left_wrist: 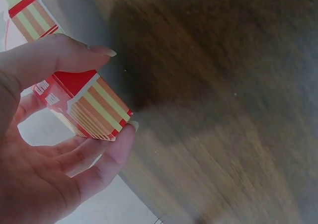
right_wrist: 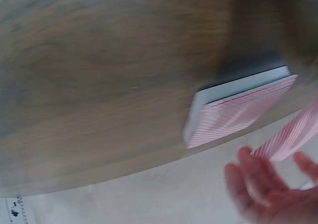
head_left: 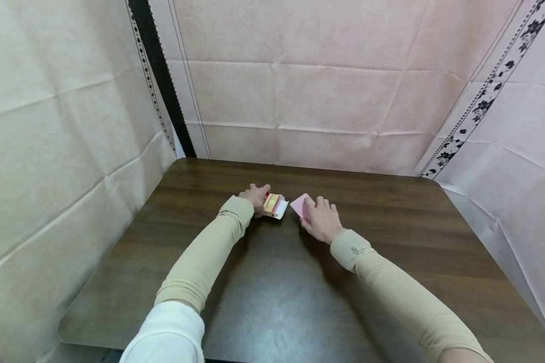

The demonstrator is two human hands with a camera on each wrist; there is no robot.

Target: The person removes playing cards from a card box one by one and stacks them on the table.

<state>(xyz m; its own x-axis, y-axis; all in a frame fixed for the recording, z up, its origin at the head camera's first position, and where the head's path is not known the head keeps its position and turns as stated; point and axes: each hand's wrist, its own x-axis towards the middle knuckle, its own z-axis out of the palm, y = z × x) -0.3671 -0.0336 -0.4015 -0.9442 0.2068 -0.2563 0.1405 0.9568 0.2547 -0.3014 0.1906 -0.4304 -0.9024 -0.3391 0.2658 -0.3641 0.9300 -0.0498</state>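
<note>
A small red and yellow striped card box (head_left: 272, 204) is in my left hand (head_left: 255, 197), over the far middle of the table. In the left wrist view the thumb lies across the box (left_wrist: 99, 107) and the fingers curl beneath it. The head view shows its white flap standing out toward the right. My right hand (head_left: 321, 219), to the right of the box, holds a pink piece (head_left: 301, 204). Seen from the right wrist, a pink striped card (right_wrist: 293, 134) lies at the fingers, close to a pink striped deck (right_wrist: 243, 112) with white edges.
Both hands are above a dark brown wooden table (head_left: 272, 297). Pale cloth (head_left: 322, 101) hangs behind it and on both sides, with a black band (head_left: 161, 75) at the back left corner and floral trim at the right.
</note>
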